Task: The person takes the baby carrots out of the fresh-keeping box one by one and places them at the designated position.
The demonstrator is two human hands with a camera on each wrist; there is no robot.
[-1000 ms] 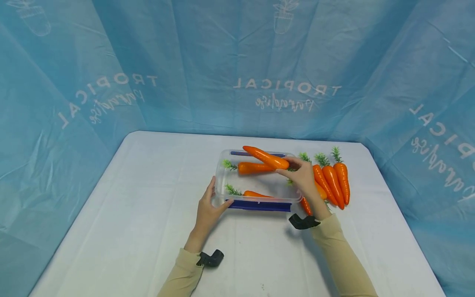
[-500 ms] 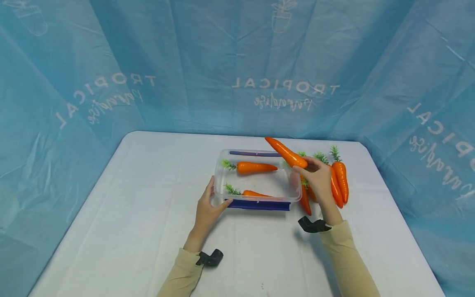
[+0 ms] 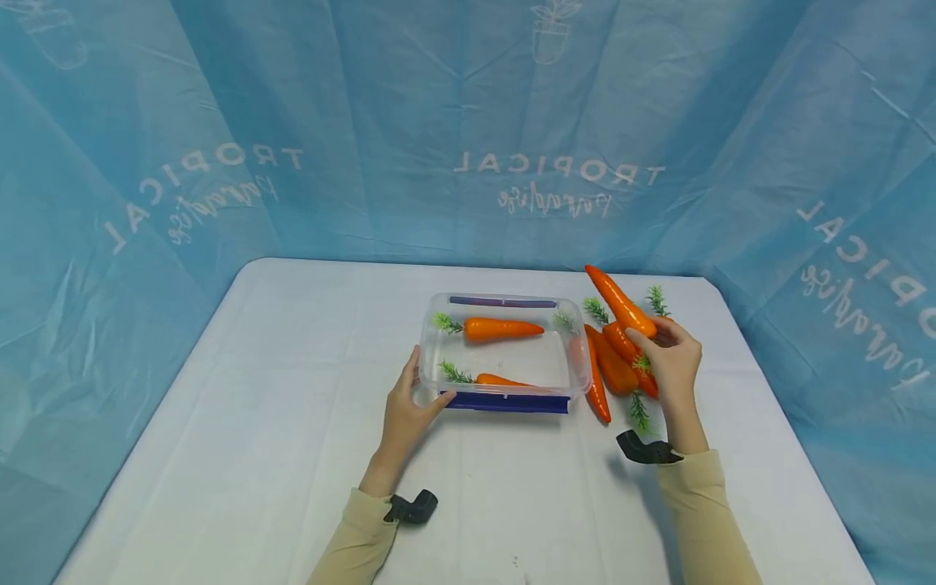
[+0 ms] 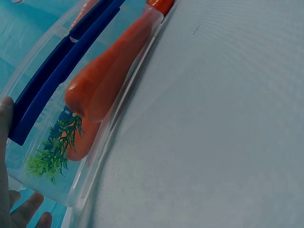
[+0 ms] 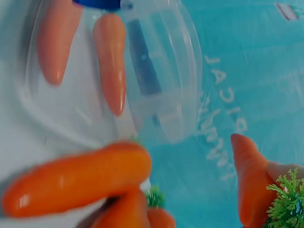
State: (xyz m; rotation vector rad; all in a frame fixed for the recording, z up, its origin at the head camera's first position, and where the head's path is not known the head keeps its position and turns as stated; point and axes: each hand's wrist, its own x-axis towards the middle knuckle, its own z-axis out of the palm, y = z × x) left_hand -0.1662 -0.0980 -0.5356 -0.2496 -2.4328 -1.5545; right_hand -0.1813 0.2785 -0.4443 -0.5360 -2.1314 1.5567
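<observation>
My left hand holds the front left corner of a clear plastic food container with blue clasps, thumb at the front and fingers along the left side. Inside lie two orange toy carrots, one at the back and one by the front wall, both with green tops toward the left. To the right of the container, my right hand pinches another carrot by its thick end, its tip pointing up and left. That carrot is raised above a carrot pile, partly hidden by the hand.
Several carrots lie overlapped right of the container, some touching or close to its right wall. A blue printed curtain hangs behind the white table. Black camera mounts sit on both wrists.
My right hand has carried the carrot rightward, from over the container to above the carrot pile. The left hand has stayed at the container's corner.
</observation>
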